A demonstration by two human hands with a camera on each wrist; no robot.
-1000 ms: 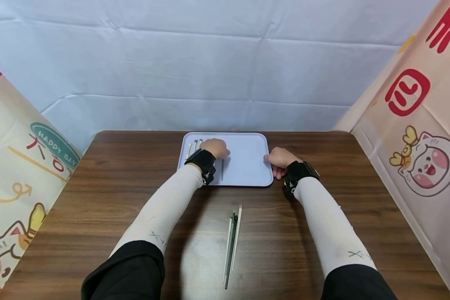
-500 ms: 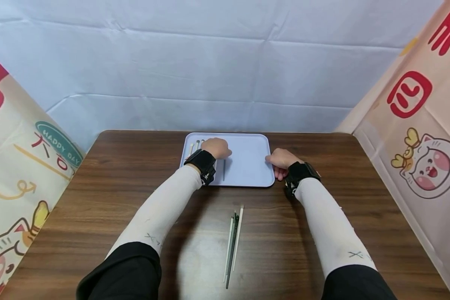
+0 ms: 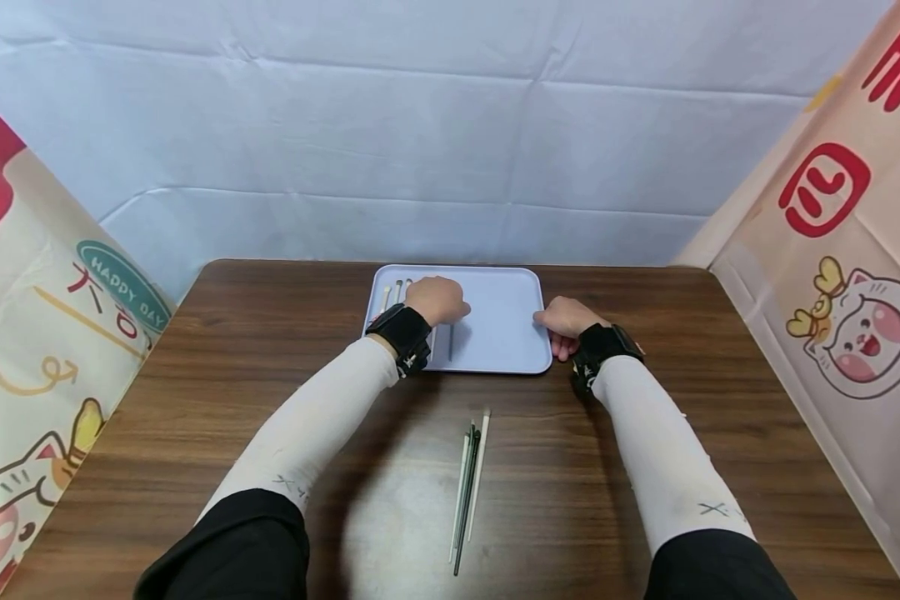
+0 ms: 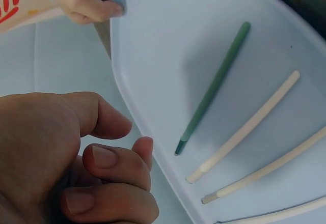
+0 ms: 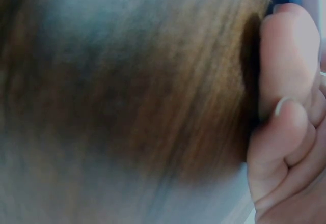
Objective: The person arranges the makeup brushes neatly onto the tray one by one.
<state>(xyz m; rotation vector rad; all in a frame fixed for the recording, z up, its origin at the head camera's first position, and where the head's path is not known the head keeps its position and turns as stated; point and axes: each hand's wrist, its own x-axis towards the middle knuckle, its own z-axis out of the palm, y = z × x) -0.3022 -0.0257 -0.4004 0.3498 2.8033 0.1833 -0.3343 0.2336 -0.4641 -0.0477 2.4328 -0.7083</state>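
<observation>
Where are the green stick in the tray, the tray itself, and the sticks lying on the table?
green stick (image 4: 214, 86), left wrist view, middle of its shaft
tray (image 3: 506, 312), head view, bare floor right of centre
sticks on the table (image 3: 468, 492), head view, middle of the bundle

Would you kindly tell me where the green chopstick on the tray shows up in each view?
Head: green chopstick on the tray, just right of the left hand.
Left wrist: green chopstick, upper centre, running diagonally.
Right wrist: not in it.
Shared landmark: the tray.
</observation>
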